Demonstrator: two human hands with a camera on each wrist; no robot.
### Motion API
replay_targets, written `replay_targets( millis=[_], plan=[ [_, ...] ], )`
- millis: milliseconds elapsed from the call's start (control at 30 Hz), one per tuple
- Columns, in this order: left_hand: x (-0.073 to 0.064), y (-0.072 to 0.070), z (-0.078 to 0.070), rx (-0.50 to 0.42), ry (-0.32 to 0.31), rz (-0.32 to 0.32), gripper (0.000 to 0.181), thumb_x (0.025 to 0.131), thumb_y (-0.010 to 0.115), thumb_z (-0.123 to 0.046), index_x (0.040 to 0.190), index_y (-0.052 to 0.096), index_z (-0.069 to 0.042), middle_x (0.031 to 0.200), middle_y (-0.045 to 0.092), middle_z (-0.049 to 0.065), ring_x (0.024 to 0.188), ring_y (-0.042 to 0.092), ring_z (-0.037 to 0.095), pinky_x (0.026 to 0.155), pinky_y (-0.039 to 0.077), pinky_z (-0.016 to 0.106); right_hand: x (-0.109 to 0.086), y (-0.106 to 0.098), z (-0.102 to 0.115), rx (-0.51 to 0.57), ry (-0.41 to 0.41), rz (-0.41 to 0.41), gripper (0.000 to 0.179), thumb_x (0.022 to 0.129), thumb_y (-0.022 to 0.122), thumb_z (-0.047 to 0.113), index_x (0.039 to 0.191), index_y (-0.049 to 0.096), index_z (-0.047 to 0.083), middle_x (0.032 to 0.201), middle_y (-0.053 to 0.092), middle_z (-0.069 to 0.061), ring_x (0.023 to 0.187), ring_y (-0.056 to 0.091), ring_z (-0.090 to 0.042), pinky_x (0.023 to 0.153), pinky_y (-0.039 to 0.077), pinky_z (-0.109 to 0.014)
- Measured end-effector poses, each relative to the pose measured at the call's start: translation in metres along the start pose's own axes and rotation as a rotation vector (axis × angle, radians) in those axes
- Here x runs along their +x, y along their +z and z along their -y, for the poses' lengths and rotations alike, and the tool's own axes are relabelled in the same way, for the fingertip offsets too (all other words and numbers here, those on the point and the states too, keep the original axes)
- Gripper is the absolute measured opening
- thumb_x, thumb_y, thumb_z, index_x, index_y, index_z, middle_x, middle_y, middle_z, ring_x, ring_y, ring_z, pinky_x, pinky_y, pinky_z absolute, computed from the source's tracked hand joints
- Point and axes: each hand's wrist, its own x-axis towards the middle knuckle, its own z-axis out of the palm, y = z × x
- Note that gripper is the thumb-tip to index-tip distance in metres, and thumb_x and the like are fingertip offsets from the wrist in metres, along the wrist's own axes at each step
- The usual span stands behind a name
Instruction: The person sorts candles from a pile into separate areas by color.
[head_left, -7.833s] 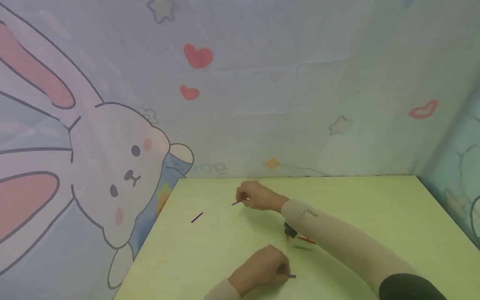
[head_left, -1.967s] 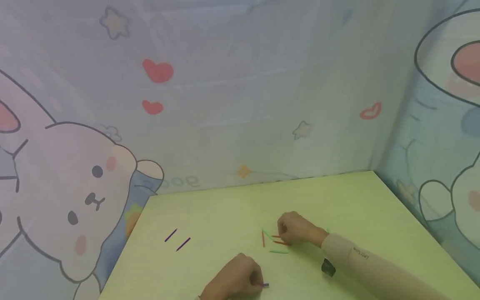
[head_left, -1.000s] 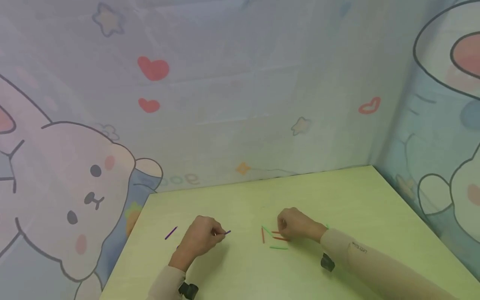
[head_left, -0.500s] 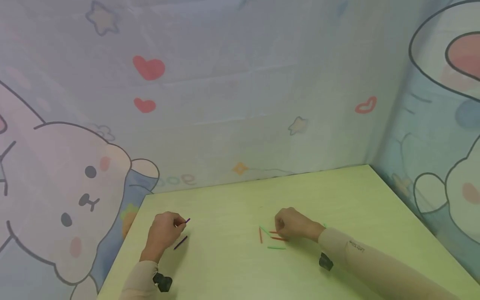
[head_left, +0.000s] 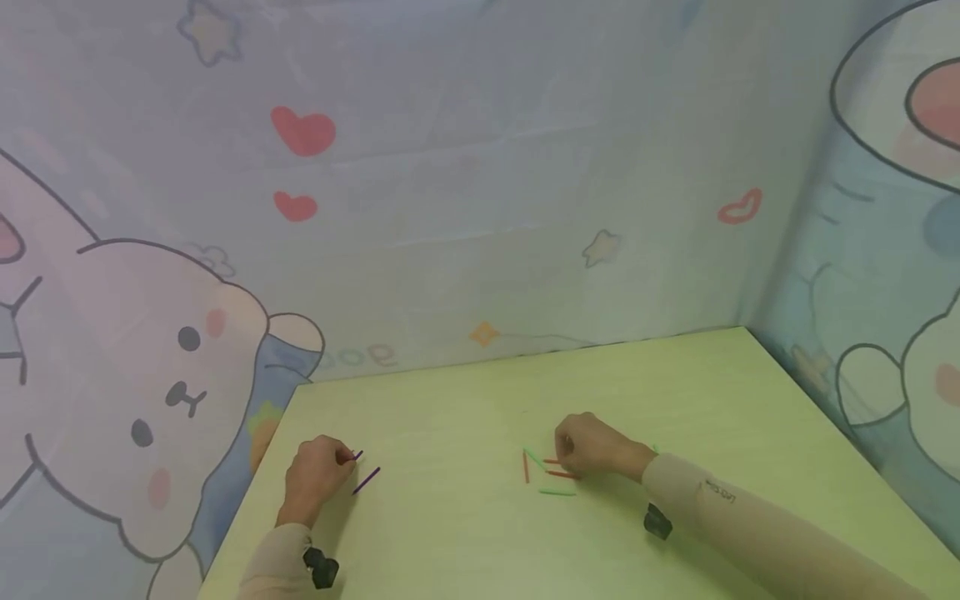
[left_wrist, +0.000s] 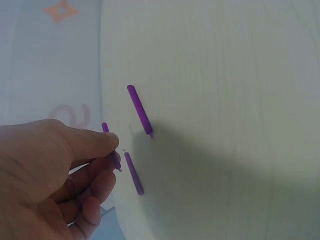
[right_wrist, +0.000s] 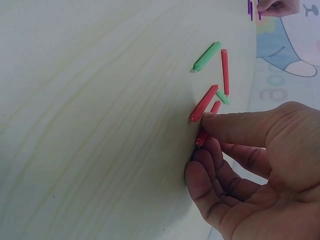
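Note:
My left hand [head_left: 317, 475] pinches a thin purple candle [left_wrist: 106, 128] between thumb and forefinger, just over the left part of the table. Two more purple candles lie beneath it in the left wrist view, one longer-looking [left_wrist: 139, 110] and one closer to the fingertips [left_wrist: 133, 173]. Toward the right, my right hand [head_left: 592, 446] pinches a red candle [right_wrist: 202, 136] low at the tabletop. Beside those fingers lie a second red candle [right_wrist: 204, 103], a third red candle [right_wrist: 225, 72] and a green candle [right_wrist: 206, 56]. Another green candle [right_wrist: 223, 97] is partly hidden behind the red ones.
The pale yellow-green table [head_left: 465, 533] ends at a cloth backdrop [head_left: 480, 208] printed with rabbits and hearts. A small green tip [head_left: 656, 449] shows behind the right forearm. Each wrist carries a black camera, such as the left camera [head_left: 321, 568].
My left hand has carried a purple candle from the front middle to the left and lowered it beside the others. Earlier my right hand placed a purple candle there; lately it stays at the red candles.

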Motion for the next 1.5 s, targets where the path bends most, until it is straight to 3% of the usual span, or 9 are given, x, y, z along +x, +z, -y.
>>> replay_targets(
  millis=[400, 800, 1100, 1267, 1367, 1500],
  plan=[
    [0.001, 0.015, 0.008, 0.024, -0.036, 0.046, 0.004, 0.094, 0.082, -0.007, 0.094, 0.084, -0.003, 0.094, 0.080, 0.011, 0.078, 0.073, 0.025, 0.064, 0.061, 0.049, -0.004, -0.003, 0.007, -0.007, -0.015, 0.001, 0.017, 0.090, 0.074, -0.007, 0.085, 0.075, 0.009, 0.082, 0.068, 0.007, 0.075, 0.060, -0.008, 0.069, 0.054, -0.026],
    [0.004, 0.015, 0.007, 0.032, -0.027, 0.032, 0.008, 0.092, 0.079, -0.007, 0.097, 0.084, -0.003, 0.097, 0.080, 0.013, 0.080, 0.074, 0.029, 0.066, 0.061, 0.052, 0.000, -0.008, 0.004, -0.005, 0.006, -0.003, 0.019, 0.090, 0.074, -0.008, 0.083, 0.072, 0.010, 0.081, 0.065, 0.007, 0.075, 0.058, -0.009, 0.067, 0.052, -0.025],
    [-0.004, 0.019, 0.007, 0.035, -0.015, 0.021, 0.009, 0.090, 0.079, -0.004, 0.096, 0.084, -0.002, 0.094, 0.080, 0.013, 0.077, 0.073, 0.028, 0.062, 0.061, 0.050, -0.004, 0.002, 0.002, 0.029, 0.012, 0.005, 0.020, 0.088, 0.075, -0.007, 0.080, 0.073, 0.012, 0.083, 0.067, 0.003, 0.075, 0.058, -0.010, 0.066, 0.051, -0.026],
    [-0.010, 0.017, -0.016, 0.032, 0.029, -0.039, 0.010, 0.091, 0.083, -0.004, 0.100, 0.083, 0.000, 0.092, 0.078, 0.013, 0.079, 0.074, 0.029, 0.063, 0.062, 0.050, -0.004, 0.004, 0.002, 0.018, 0.000, 0.001, 0.019, 0.087, 0.075, -0.008, 0.081, 0.073, 0.010, 0.081, 0.067, 0.003, 0.074, 0.058, -0.010, 0.065, 0.052, -0.026],
    [-0.010, 0.020, -0.043, 0.016, 0.076, -0.068, 0.008, 0.091, 0.083, -0.003, 0.099, 0.083, -0.001, 0.092, 0.079, 0.011, 0.081, 0.075, 0.029, 0.067, 0.063, 0.049, -0.004, 0.002, 0.003, 0.004, -0.004, -0.007, 0.018, 0.088, 0.075, -0.007, 0.081, 0.073, 0.009, 0.081, 0.066, 0.005, 0.076, 0.059, -0.010, 0.067, 0.052, -0.027],
    [-0.011, 0.037, -0.087, -0.037, 0.165, -0.065, 0.004, 0.091, 0.084, -0.004, 0.095, 0.083, -0.005, 0.088, 0.079, 0.005, 0.080, 0.074, 0.022, 0.069, 0.062, 0.043, -0.002, -0.001, 0.005, -0.002, -0.002, -0.010, 0.019, 0.087, 0.074, -0.007, 0.081, 0.073, 0.011, 0.082, 0.066, 0.005, 0.077, 0.059, -0.010, 0.068, 0.053, -0.027]
  ],
)
